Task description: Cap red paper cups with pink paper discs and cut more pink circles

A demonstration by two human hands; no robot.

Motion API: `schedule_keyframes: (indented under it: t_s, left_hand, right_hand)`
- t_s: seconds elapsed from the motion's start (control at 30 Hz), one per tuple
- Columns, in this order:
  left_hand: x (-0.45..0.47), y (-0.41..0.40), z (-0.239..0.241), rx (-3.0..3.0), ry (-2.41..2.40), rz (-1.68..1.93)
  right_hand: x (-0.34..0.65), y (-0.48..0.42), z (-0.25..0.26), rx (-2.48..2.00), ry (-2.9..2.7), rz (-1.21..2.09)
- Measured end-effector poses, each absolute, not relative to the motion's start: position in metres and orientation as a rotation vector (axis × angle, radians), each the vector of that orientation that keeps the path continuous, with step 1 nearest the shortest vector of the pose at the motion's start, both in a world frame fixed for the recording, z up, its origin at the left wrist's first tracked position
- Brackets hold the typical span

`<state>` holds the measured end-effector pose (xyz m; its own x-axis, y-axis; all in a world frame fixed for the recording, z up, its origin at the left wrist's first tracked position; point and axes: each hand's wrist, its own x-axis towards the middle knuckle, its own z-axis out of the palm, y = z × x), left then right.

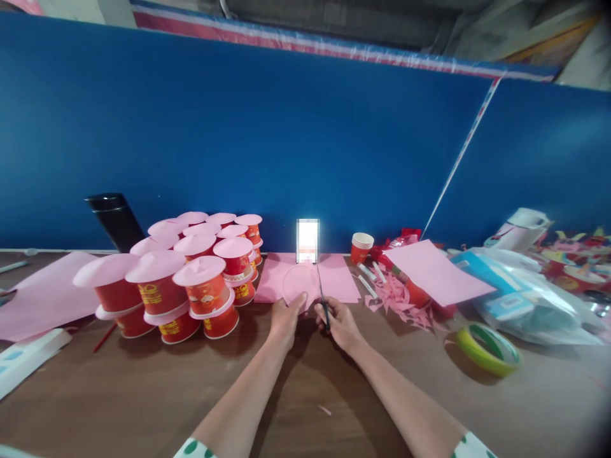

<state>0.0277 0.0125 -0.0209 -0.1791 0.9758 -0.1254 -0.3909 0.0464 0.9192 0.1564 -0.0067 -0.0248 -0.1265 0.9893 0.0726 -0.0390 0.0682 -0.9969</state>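
Observation:
My left hand (285, 316) pinches the near edge of a pink paper circle (300, 284), holding it just above the brown table (296, 388). My right hand (338, 320) grips a pair of scissors (321, 294), whose thin blades point away from me along the circle's right edge. Behind the circle lies a flat pink paper sheet (334, 278). The two hands are close together near the middle of the table.
Stacked red paper cups with pink paper lids (193, 280) stand at left beside a black flask (116, 219). A single red cup (361, 247), pink scraps (398, 299), pens, another pink sheet (436, 270), a green tape roll (487, 348) and plastic bags (525, 299) lie right. A blue board (238, 127) backs the table.

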Motion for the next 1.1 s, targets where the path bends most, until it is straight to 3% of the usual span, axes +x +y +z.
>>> schedule_keyframes:
  t_s: [1.1]
  left_hand:
    - [0.0287, 0.0084, -0.0148, 0.753, 1.131, 1.435]
  right_hand:
    - [0.1606, -0.0074, -0.0169, -1.13, -1.328, 1.269]
